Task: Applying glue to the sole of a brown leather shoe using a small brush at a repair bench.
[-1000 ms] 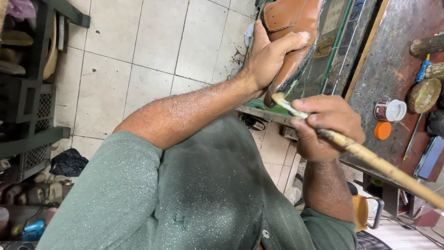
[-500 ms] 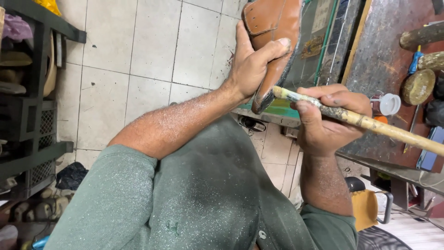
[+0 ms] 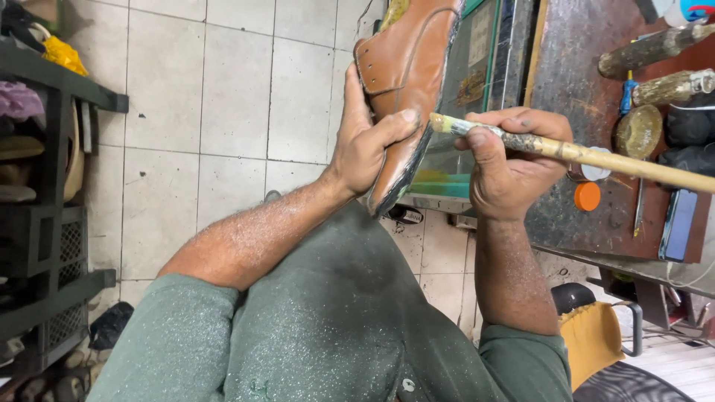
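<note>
Your left hand (image 3: 365, 149) grips the brown shoe (image 3: 406, 82) upright, thumb across its side. Your right hand (image 3: 506, 167) closes around the brush (image 3: 596, 155), bristles touching the sole's edge.

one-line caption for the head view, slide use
Left hand grips a brown leather shoe; right hand holds a brush at its sole edge.

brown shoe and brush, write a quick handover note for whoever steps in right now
Left hand: grips the brown shoe, held on edge with its sole rim turned toward the brush.
Right hand: holds the long wooden brush, its bristle tip at the sole edge.
Nearby: an orange lid on the workbench, to the right.
Done: cannot tell how much of the edge is coated.
Left: probably the rest of the sole edge.
</note>
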